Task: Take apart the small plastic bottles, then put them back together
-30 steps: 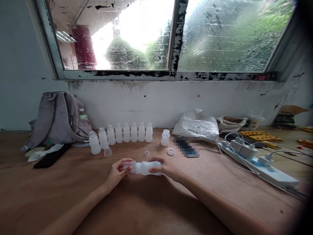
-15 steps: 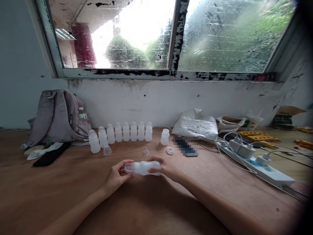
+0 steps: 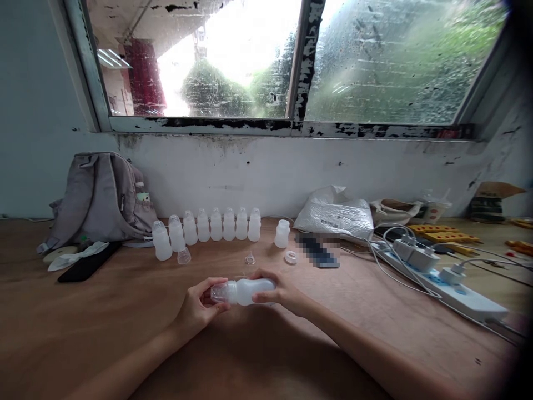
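A frosted white baby bottle (image 3: 246, 291) lies sideways between my two hands, just above the table. My left hand (image 3: 200, 304) is closed around its clear cap at the left end. Fingers and thumb of my right hand (image 3: 275, 290) wrap the bottle's base end. Beyond them on the table are a small clear nipple (image 3: 250, 259), a white collar ring (image 3: 291, 257) and an uncapped bottle (image 3: 282, 234) standing upright. A loose clear cap (image 3: 184, 255) rests at the left, in front of a row of several capped bottles (image 3: 216, 225).
A grey backpack (image 3: 102, 194) leans against the wall at left, with a black phone-like slab (image 3: 88, 263) before it. At right lie a silver bag (image 3: 335, 214), a blurred dark object (image 3: 318, 251) and a white power strip (image 3: 470, 300) with plugs and trailing cables.
The bottle and both hands have shifted very slightly down in the picture. Each hand keeps its hold; the things on the table stay put.
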Tool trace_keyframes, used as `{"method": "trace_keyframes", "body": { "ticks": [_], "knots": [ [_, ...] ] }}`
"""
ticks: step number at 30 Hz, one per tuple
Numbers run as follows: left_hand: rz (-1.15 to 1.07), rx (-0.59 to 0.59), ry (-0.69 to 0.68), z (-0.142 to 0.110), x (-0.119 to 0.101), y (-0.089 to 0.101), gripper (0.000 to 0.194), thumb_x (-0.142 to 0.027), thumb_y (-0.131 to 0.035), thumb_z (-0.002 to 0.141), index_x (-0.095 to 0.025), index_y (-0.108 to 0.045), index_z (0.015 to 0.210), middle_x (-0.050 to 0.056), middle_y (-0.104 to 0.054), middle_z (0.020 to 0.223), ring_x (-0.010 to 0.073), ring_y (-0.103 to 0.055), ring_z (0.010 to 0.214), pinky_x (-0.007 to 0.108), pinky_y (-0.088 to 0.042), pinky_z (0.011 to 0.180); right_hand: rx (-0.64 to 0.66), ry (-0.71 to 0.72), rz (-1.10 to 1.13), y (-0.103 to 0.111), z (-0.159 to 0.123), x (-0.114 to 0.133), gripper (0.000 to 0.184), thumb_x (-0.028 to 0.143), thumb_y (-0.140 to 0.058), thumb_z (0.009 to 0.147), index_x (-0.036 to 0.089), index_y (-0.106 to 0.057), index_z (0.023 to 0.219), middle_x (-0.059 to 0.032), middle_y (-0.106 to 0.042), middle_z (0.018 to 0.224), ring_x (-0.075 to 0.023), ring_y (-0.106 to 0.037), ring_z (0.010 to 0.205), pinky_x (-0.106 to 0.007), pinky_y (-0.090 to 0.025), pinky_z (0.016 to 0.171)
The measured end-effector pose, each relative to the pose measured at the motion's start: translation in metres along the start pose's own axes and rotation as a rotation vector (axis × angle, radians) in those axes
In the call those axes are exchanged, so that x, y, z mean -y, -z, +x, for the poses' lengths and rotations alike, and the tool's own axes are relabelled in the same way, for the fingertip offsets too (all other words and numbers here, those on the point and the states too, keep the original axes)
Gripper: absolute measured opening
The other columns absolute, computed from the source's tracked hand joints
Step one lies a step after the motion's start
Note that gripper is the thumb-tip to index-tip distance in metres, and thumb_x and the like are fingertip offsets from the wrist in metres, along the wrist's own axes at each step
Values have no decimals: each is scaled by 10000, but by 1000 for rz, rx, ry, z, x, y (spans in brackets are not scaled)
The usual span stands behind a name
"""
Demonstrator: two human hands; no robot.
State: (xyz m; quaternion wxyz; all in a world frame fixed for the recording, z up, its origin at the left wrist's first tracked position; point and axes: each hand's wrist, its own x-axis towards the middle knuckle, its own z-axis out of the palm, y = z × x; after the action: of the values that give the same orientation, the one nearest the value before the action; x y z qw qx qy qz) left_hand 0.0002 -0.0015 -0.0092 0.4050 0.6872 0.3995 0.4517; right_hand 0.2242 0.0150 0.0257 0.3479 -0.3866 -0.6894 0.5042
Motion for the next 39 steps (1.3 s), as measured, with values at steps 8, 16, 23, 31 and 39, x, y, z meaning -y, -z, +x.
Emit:
{"method": "trace_keyframes", "body": {
  "ticks": [8, 16, 23, 31, 39],
  "knots": [
    [2, -7, -49, -3, 7, 1, 434, -299, -694, 609, -163, -572, 1003, 44, -632, 861, 167, -593, 724, 239, -502, 628, 5, -29, 45, -6, -1, -9, 335, 322, -716, 558, 181, -595, 836, 4, -561, 775, -145, -497, 695, -219, -380, 563],
    [-344, -88, 63, 9, -15, -8, 649, -440, -584, 710, -211, -314, 1254, 91, -590, 1074, 216, -564, 960, 314, -470, 796, -17, 130, -216, -25, -2, -9, 360, 410, -591, 698, 202, -553, 989, -18, -591, 871, -175, -523, 768, -252, -395, 650],
    [-354, 38, -58, 36, -18, -29, 533, -368, -598, 725, -195, -365, 1171, 120, -502, 1188, 238, -476, 1099, 353, -413, 909, -164, 190, -267, -23, 7, -22, 413, 389, -635, 666, 214, -470, 1001, -5, -586, 840, -150, -519, 722, -254, -408, 646],
    [-156, 93, -179, 56, -2, -41, 479, -315, -642, 681, -187, -473, 1112, 77, -585, 1079, 235, -531, 1016, 360, -404, 897, -61, 230, -331, -1, 11, -19, 743, 353, -719, 571, 210, -339, 1193, -82, -480, 1148, -233, -458, 1044, -328, -382, 847],
    [-160, 239, -94, 57, 10, -43, 526, -287, -673, 642, -200, -462, 1116, 72, -596, 1038, 231, -564, 952, 362, -456, 815, -241, 345, -557, 25, 20, 37, 310, 415, -572, 734, 235, -542, 985, -40, -581, 958, -181, -506, 902, -279, -387, 726]
  ]
}}
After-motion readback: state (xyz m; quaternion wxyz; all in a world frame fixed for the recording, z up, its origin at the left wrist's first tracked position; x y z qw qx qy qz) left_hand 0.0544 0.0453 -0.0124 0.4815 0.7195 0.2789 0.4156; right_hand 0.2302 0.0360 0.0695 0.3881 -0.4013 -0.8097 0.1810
